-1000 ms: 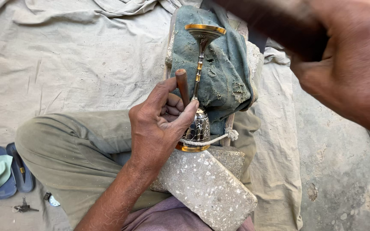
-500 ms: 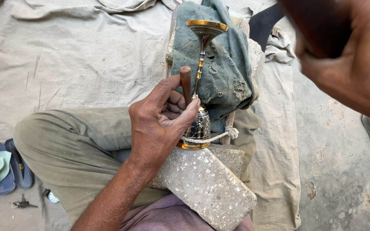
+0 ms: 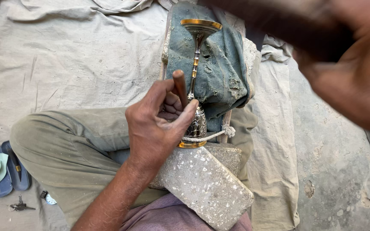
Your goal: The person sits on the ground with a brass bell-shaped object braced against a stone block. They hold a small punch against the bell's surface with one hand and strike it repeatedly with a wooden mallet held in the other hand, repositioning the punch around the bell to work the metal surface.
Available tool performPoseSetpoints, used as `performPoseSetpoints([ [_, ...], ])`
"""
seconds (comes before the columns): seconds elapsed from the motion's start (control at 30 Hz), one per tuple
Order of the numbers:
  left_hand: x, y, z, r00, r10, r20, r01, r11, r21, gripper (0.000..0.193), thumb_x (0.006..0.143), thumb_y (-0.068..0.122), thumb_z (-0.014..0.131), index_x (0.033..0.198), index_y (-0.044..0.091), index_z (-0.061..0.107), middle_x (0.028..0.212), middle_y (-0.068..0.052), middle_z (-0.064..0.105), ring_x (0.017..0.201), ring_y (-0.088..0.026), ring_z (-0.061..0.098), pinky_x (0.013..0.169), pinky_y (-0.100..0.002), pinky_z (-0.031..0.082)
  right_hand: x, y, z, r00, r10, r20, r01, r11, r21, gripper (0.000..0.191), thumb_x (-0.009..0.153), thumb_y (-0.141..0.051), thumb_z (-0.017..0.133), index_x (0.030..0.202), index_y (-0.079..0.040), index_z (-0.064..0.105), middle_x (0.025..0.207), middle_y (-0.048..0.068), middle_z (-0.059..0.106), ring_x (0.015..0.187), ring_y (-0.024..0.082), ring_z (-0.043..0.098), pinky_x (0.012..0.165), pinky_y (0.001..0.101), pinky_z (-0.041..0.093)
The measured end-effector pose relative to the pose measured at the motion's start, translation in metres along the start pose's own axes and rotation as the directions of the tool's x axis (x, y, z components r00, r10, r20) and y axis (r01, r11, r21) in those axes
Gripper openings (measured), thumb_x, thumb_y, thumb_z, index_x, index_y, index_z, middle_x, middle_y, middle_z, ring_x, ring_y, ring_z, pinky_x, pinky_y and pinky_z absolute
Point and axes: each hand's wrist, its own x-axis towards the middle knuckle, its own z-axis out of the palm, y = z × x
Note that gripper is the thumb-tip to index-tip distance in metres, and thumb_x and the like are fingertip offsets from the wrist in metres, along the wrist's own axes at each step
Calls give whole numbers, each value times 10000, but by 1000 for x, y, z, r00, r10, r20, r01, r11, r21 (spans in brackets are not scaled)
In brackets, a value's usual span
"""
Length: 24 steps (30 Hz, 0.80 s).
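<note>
Two hands are at work over a metal goblet (image 3: 196,77). The goblet lies tilted on a padded rest wrapped in blue-green cloth (image 3: 225,72), its gold-rimmed foot up at the far end and its patterned cup down by a stone block (image 3: 202,184), with a white cord (image 3: 213,135) looped round the cup.

The left hand (image 3: 157,124) has its fingers (image 3: 168,96) curled shut round a short brown punch (image 3: 180,85), thumb pressed against the cup, the punch standing just beside the goblet's stem.

The right hand (image 3: 347,81) is raised close to the camera at the upper right, blurred; it seems wrapped round a dark tool (image 3: 279,23), though what kind I cannot tell.

The person sits on a grey sheet (image 3: 65,55), one olive-trousered leg (image 3: 69,145) bent under the block. Blue sandals (image 3: 9,171) and keys (image 3: 20,207) lie at the left edge.
</note>
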Motion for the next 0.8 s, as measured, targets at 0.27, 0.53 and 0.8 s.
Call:
performPoseSetpoints([
  [0.27, 6, 3, -3, 993, -101, 59, 106, 990, -91, 315, 857, 93, 844, 1128, 37, 692, 760, 12, 676, 682, -29, 661, 616, -196, 590, 0, 30, -20, 975, -213, -64, 114, 727, -677, 219, 937, -114, 785, 1114, -11, 707, 892, 147, 685, 754, 273, 698, 771, 421, 607],
  [0.53, 6, 8, -4, 997, -62, 46, 64, 997, -42, 307, 892, 81, 824, 1161, 42, 682, 762, 4, 671, 675, -35, 668, 584, -201, 574, 5, 69, -45, 976, -158, 148, 205, 446, -871, 289, 851, 27, 797, 1124, 0, 706, 903, 202, 715, 746, 277, 738, 766, 406, 646],
  [0.8, -6, 5, -12, 991, -119, 57, 128, 969, -211, 314, 917, 81, 823, 1152, -10, 635, 869, -34, 704, 818, -44, 686, 704, -205, 621, 6, 123, -63, 987, -154, 49, 160, 976, -151, 355, 882, -121, 619, 1231, -61, 610, 1057, 103, 657, 965, 188, 680, 922, 320, 598],
])
